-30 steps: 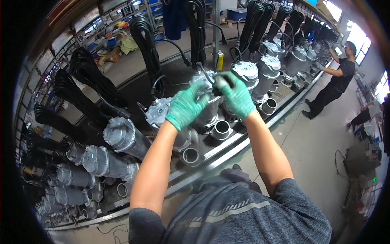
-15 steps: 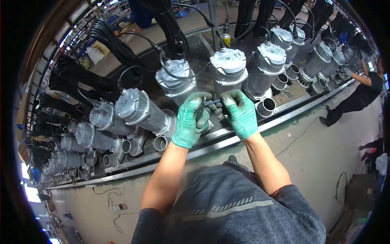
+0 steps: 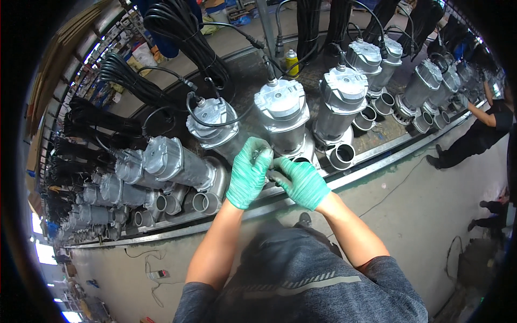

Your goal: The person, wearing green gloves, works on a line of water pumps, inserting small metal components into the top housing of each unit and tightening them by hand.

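Both my hands wear green gloves with grey palms and meet above the near edge of the workbench. My left hand (image 3: pixel 249 172) is closed, its fingers curled around something small and dark that I cannot make out. Close against it, my right hand (image 3: pixel 302 182) has its fingers bent and pressed together near the left fingertips; whatever they pinch is hidden. Just beyond my hands stands a silver metal pump (image 3: pixel 280 110) with a black cable at its top. Another pump (image 3: pixel 214 121) leans to the left of it, and a third pump (image 3: pixel 342 105) stands to the right.
Several more pumps with round outlet pipes (image 3: pixel 342 155) line the bench (image 3: pixel 377 146) both ways. Black cable coils (image 3: pixel 180 37) hang behind them. A yellow spray can (image 3: pixel 291 62) stands at the back. At far right a co-worker (image 3: pixel 484 124) reaches to the bench. A cord (image 3: pixel 398 196) crosses the floor.
My hands have come closer together; the right moved left and down toward the left. The dark thin piece that showed between them is now mostly hidden. The view has shifted slightly.
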